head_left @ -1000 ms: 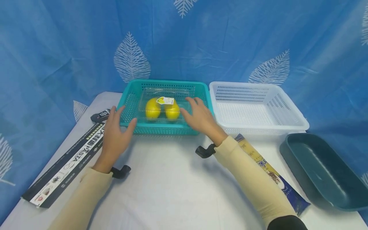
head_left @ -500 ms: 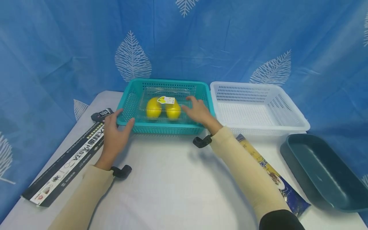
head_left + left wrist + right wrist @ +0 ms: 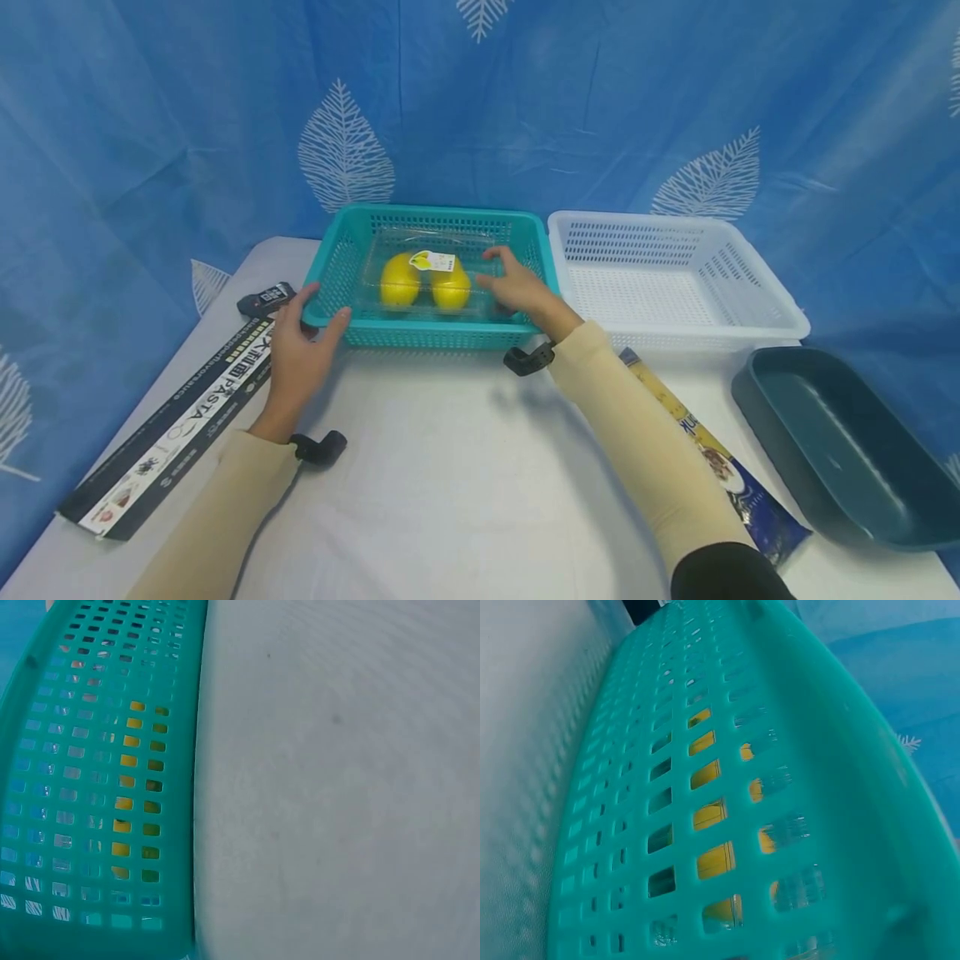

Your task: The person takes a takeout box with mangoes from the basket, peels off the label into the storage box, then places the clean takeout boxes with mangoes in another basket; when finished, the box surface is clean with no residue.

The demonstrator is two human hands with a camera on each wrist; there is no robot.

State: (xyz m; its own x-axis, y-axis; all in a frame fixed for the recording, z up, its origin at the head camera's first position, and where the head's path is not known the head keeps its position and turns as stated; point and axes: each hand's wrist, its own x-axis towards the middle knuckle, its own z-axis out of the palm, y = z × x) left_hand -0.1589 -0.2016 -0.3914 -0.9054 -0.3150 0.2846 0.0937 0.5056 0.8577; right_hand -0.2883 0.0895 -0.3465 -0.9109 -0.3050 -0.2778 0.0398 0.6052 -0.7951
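Note:
A clear plastic box with two yellow fruits and a white label lies inside the teal basket. At the basket's front left corner, my left hand touches the rim, its thumb and fingers spread around the corner. Over the basket's right end reaches my right hand, with its finger and thumb parted at the box's right end. In the left wrist view, yellow shows through the teal wall; the right wrist view has the perforated wall too. Neither wrist view shows the hands.
Right of the teal basket stands a white basket. A dark green bin is at the far right, beside a blue and gold packet. On the left lie a long pasta box and a small black object.
My left hand has come in to the basket's corner, its thumb and finger at the rim. My right hand has moved slightly left and lower at the clear box's right end.

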